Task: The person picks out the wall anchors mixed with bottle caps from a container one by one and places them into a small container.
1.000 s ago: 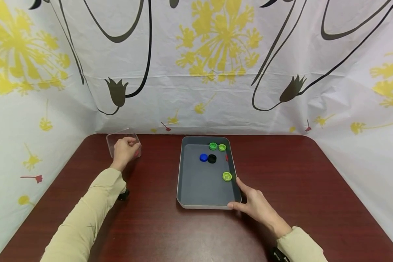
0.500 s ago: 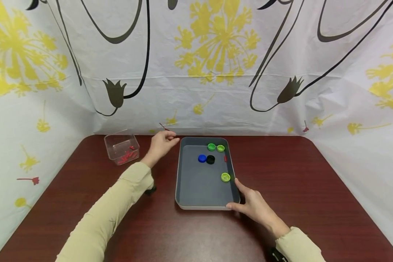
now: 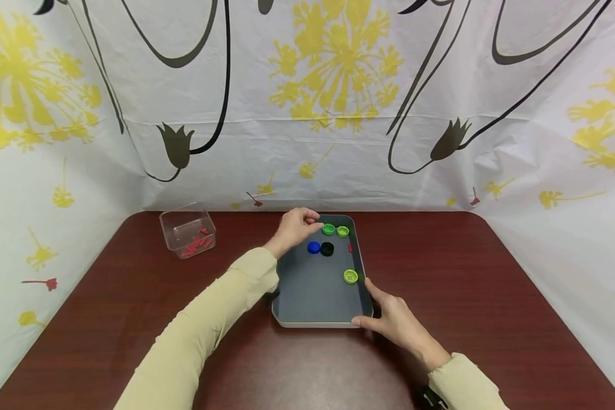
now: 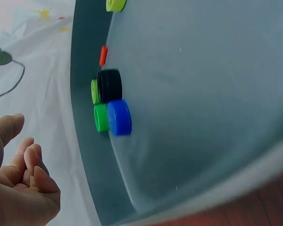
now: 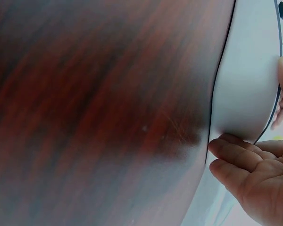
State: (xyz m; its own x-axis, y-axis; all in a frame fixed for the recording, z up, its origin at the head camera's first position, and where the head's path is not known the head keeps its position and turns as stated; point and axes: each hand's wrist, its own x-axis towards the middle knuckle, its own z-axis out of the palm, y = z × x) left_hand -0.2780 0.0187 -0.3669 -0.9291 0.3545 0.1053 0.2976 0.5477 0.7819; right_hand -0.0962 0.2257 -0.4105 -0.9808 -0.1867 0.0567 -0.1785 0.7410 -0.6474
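A grey rectangular tray (image 3: 312,293) lies on the table with several bottle caps in it. A green cap (image 3: 328,229) and a yellow-green cap (image 3: 343,232) are at its far end. Nearer are a blue cap (image 3: 314,247) and a black cap (image 3: 327,249), side by side. A small red piece (image 3: 350,247) lies by the right wall, and another yellow-green cap (image 3: 351,277) below it. My left hand (image 3: 294,230) hovers over the tray's far left, thumb apart from loosely bent fingers, nothing visible between them. My right hand (image 3: 397,324) holds the tray's near right corner between thumb and fingers.
A clear plastic box (image 3: 187,228) with several small red pieces (image 3: 197,246) stands at the table's far left. The dark red wooden table (image 3: 430,256) ends at the back against a white patterned curtain (image 3: 236,176).
My left hand has come out of the clear box and moved right, over the far end of the tray. The right hand stays at the tray's corner.
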